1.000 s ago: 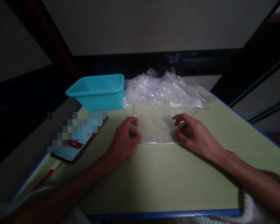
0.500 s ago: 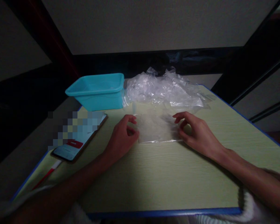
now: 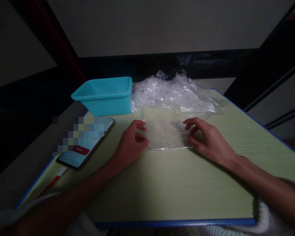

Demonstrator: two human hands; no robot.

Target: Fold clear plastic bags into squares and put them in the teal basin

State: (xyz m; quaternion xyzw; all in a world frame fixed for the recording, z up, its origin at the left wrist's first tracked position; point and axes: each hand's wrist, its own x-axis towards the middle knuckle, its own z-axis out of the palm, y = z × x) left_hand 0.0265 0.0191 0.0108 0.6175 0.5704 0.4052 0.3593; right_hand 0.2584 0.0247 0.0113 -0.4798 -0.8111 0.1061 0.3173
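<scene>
Blue edging runs along the near rim of the table [image 3: 177, 224], and between that rim and the fingers lies a broad bare stretch of pale green top, with both forearms coming in over it. Further in, the left hand [image 3: 129, 147] and right hand [image 3: 210, 139] rest on the top with a small clear bag [image 3: 166, 136] lying flat between them. Left fingers [image 3: 140, 124] curl over the bag's left edge, thumb and forefinger close together at the plastic; in this dim light I cannot tell whether they actually pinch it. Right fingers [image 3: 190, 124] are bent and a little apart, tips down on the bag's right edge. The bag's near edge catches a thin line of light and sits square to the table's rim.

Outside the left fingers lies a phone [image 3: 85, 152], screen lit, near the table's left edge, with a red cable [image 3: 50, 185] trailing from it towards the near corner. Outside the right fingers the top is bare to the blue right edge.

Beyond the fingertips, just past the bag, a heap of crumpled clear plastic [image 3: 174, 95] fills the far middle. Left of the heap and touching it stands a turquoise tub [image 3: 104, 96]. Behind all this are dark beams and a grey wall.
</scene>
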